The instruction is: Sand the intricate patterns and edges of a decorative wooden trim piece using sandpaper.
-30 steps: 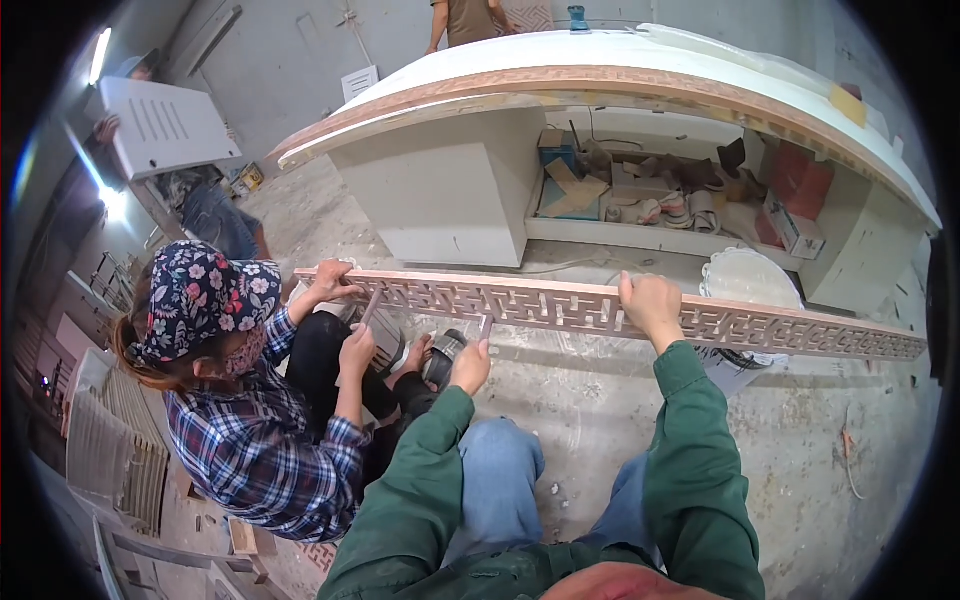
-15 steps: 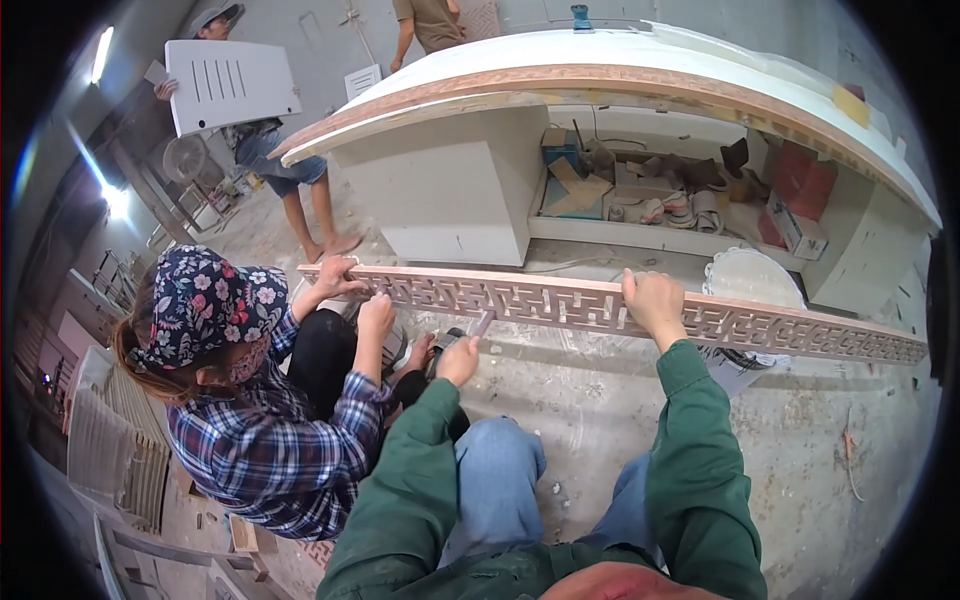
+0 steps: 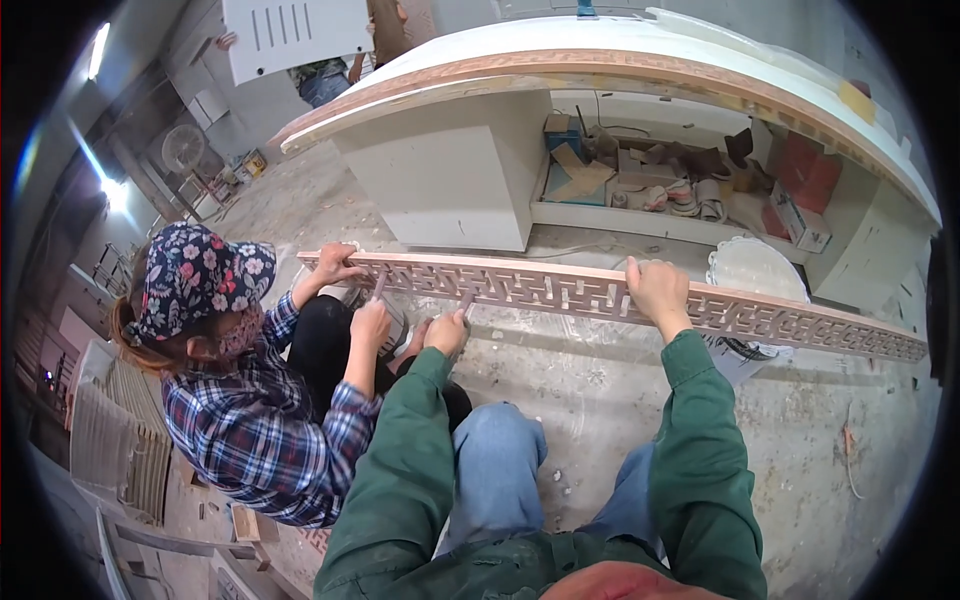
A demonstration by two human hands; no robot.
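A long, narrow wooden fretwork panel (image 3: 560, 293), pinkish brown and cut through with angular openings, stands on its edge across in front of me. My right hand (image 3: 660, 293) is closed over its top edge, right of the middle, fingers hidden behind it. My left hand (image 3: 446, 332) grips a thin brownish stick (image 3: 467, 301), whose far end meets the panel's cut-outs. At my left a co-worker in a floral cap holds the panel's left end with one hand (image 3: 336, 264). The co-worker's other hand (image 3: 371, 323) holds a similar thin stick against the openings.
Beyond the panel stands a large white workbench (image 3: 440, 180) with a curved wooden edge. Its open shelf holds sandpaper, rags and boxes (image 3: 670, 190). A round white lid-like piece (image 3: 757, 270) is behind the panel. Farther back someone carries a white slotted board (image 3: 295, 35).
My left hand and its stick have shifted left and slightly up along the panel. My right hand keeps its grip. The person with the white board has moved right, behind the bench.
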